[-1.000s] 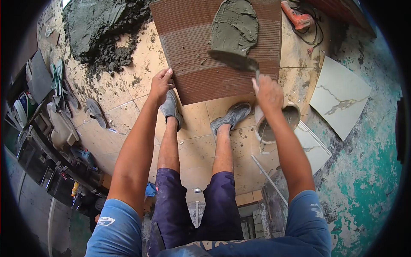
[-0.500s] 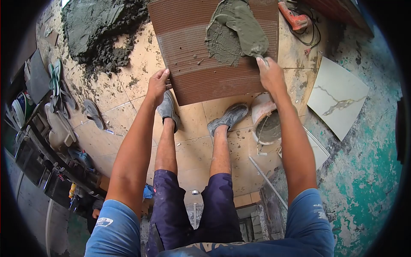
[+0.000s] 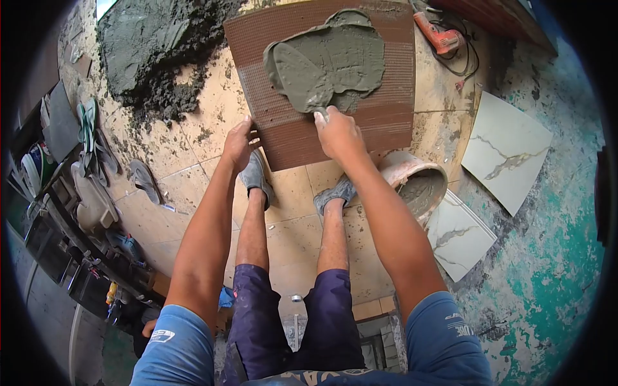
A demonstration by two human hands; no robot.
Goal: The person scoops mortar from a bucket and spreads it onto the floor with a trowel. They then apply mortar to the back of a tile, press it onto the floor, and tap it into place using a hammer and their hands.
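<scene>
My left hand grips the left edge of a brown tile, whose ribbed back faces up. Grey mortar lies spread in a thick patch over the tile's upper middle. In my right hand is the handle of a trowel; its blade is coated with mortar and lies against the left part of the patch. The fingers of my left hand are partly hidden at the tile's edge.
A mortar heap lies at the upper left. A bucket stands near my right foot. An orange power tool with a cord and marbled tiles are at the right. Sandals and a rack are at the left.
My right hand has swept the trowel leftward across the tile. The mortar patch is now wider and reaches further left. My left hand stays at the tile's edge.
</scene>
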